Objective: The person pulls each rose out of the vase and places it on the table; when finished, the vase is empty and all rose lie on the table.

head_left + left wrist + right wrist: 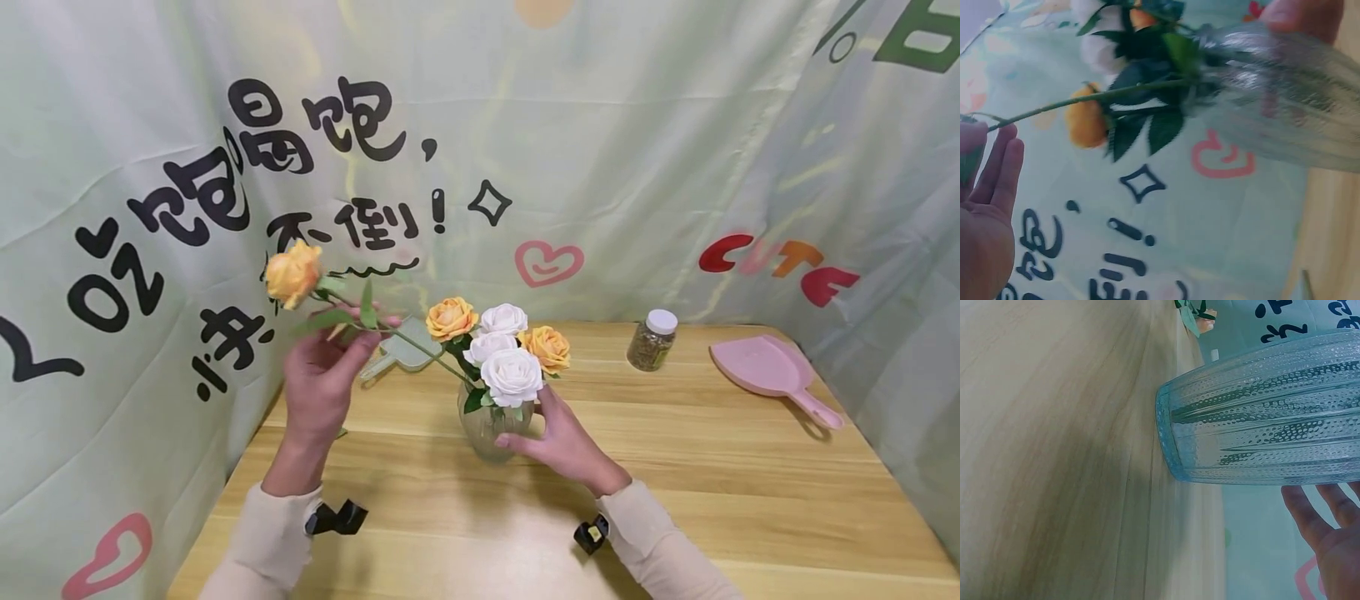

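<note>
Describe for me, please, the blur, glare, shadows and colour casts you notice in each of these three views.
Head: the raised orange rose looks smeared, while pale glare and soft shadows mark the near table; left wrist: hazy and soft, with washed-out white roses and bright highlights on the glass vase; right wrist: a bluish cast, with broad shadow across the wood.

The person wears a pale beige left sleeve (262, 542) and matching right sleeve (660, 537), each with a blocky black device (348, 517).
</note>
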